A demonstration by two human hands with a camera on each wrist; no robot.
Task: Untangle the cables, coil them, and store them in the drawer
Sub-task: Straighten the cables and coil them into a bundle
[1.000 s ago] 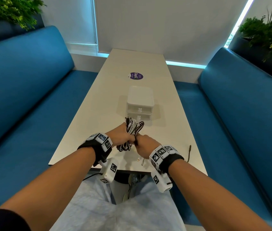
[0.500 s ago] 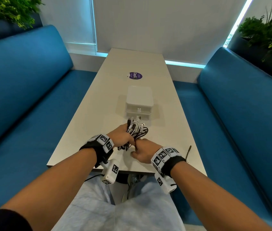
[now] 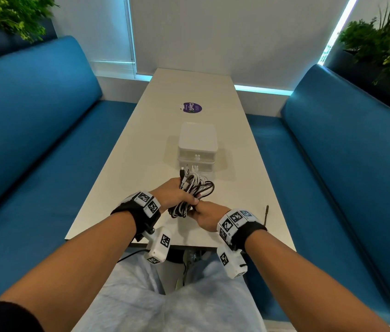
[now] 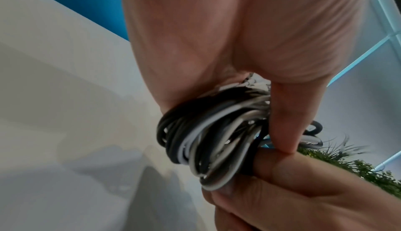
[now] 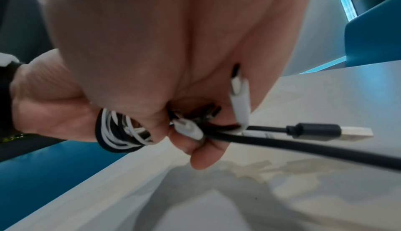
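Both hands, left hand point(image 3: 174, 195) and right hand point(image 3: 207, 215), gripped the cable bundle point(image 3: 192, 192); only the right wrist view caught the USB plug point(image 5: 329, 131).

The cables point(image 3: 192, 191) are a mix of black and white strands, and one black lead ends in a silver plug point(image 5: 355, 132). The drawer unit point(image 3: 198, 146) is plain white on an off-white bench point(image 3: 122, 178) bearing a round purple sticker point(image 3: 190, 108). The seats point(image 3: 33, 140) are solid blue, the wristbands point(image 3: 141, 213) black with black-and-white square markers.

Bright cyan backlight, blurred wrist views
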